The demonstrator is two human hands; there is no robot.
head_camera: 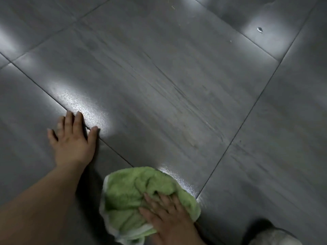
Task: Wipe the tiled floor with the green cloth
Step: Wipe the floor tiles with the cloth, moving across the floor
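The left hand (73,144) lies palm down on the floor (177,85), its fingers (78,121) straight and spread wide, holding nothing; the thumb points off toward the right. A dark grout line (44,91) runs on a slant under these fingertips and on toward the cloth (131,188). Just beyond the tips of the left fingers a bright glare (95,114) sits on the grey tile.

The right hand (169,218) rests on top of the green cloth, down and to the right of the left hand. Its fingers (150,198) are spread and laid roughly straight over the bunched fabric, pressing it to the floor rather than gripping it; the hand is somewhat blurred. The cloth is crumpled into a mound with a pale edge along its left and lower side, and it spreads out ahead of and to the left of the right fingers. A second glare (182,181) touches the cloth's far right edge, near another grout line.

Well beyond both hands, at the far right, a small white speck (259,29) lies on a tile. Right of the right wrist a blurred grey shape (273,236) shows; what it is cannot be told.
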